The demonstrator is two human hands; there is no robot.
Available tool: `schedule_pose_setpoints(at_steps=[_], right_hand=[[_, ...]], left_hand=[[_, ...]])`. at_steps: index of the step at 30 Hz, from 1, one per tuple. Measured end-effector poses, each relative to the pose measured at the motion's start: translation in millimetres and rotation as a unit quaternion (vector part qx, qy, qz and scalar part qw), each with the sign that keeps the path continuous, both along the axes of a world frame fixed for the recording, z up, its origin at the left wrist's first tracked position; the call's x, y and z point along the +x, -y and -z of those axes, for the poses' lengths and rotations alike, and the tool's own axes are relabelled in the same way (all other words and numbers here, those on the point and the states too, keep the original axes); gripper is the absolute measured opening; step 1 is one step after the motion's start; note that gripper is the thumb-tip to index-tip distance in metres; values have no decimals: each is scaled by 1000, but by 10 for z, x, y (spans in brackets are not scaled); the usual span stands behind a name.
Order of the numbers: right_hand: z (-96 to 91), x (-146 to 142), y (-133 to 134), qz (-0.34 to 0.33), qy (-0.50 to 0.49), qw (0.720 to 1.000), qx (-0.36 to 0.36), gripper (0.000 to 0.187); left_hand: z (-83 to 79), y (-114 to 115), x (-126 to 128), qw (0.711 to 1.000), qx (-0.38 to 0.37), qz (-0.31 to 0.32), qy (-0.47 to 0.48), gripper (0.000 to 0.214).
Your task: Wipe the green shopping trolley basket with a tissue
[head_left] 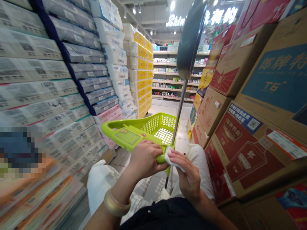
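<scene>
A bright green plastic shopping cart (134, 135) with a latticed basket stands in front of me. My left hand (147, 158) is closed round its handle bar, and a gold-coloured bangle sits on that wrist. At the bar's right end my right hand (188, 169) presses a white folded wipe (171, 158) against the green plastic, fingers bent over it. Right beside the wipe, a metal pole (181, 110) rises from the cart's corner, topped by a dark rounded head (191, 40). The fingertips of my left hand are partly hidden under the bar.
Stacked paper packs (55, 73) wall off the left side, with yellow-and-white packs (141, 73) beyond. Printed cardboard cartons (254, 153) are piled close on the right. Shelves of small goods (168, 72) stand at the aisle's far end.
</scene>
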State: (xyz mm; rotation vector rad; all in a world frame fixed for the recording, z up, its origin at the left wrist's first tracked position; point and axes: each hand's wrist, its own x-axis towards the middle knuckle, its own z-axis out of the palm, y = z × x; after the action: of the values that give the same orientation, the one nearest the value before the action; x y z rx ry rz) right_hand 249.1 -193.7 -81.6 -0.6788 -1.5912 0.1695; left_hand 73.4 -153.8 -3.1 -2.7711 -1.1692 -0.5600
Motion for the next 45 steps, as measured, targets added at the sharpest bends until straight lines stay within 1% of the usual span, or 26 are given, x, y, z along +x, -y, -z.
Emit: schedule_pose_setpoints(at_steps=[2, 3, 7, 10, 12, 14, 16, 20, 22, 26, 31, 33, 37, 42, 43, 45], right_hand=[[34, -11, 3, -2, 7, 1000, 21, 29], [65, -3, -21, 9, -5, 1000, 23, 28], [168, 40, -128, 72, -71, 995, -14, 22], [136, 10, -72, 59, -60, 996, -22, 23], [98, -14, -15, 35, -42, 999, -2, 24], [99, -10, -6, 26, -36, 999, 10, 24], [149, 22, -49, 38, -49, 998, 3, 23], [269, 64, -121, 72, -76, 994, -36, 22], [279, 49, -95, 74, -68, 994, -40, 22], [277, 39, -69, 54, -46, 997, -14, 21], [344, 71, -142, 79, -53, 994, -49, 23], [324, 43, -107, 76, -52, 994, -52, 24], [207, -14, -21, 63, -36, 997, -17, 21], [49, -25, -63, 95, -14, 995, 9, 23], [12, -39, -72, 90, -3, 996, 15, 24], [-64, -78, -92, 56, 27, 998, 32, 28]], left_hand=[[4, -1, -6, 1000, 7, 1, 3, 27], [7, -1, -8, 1000, 12, 3, 6, 28], [13, -4, -13, 1000, 21, 9, 7, 34], [7, -1, -16, 1000, 20, 10, 4, 33], [1, 2, -21, 1000, 21, 12, 4, 32], [-3, 4, -27, 1000, 20, 13, 5, 32], [-4, 4, -32, 1000, 16, 13, 5, 32], [2, 0, -37, 1000, 12, 12, 3, 35], [8, -4, -43, 1000, 12, 14, 6, 34], [18, -13, -69, 1000, 13, 21, 5, 31], [10, -25, -90, 1000, 15, 26, -4, 34], [10, -27, -93, 1000, 14, 28, 1, 33], [24, -31, -100, 999, 16, 30, 14, 27], [41, -37, -98, 999, 22, 28, 14, 32], [38, -36, -96, 999, 22, 27, 13, 32], [29, -29, -92, 999, 18, 29, 12, 29]])
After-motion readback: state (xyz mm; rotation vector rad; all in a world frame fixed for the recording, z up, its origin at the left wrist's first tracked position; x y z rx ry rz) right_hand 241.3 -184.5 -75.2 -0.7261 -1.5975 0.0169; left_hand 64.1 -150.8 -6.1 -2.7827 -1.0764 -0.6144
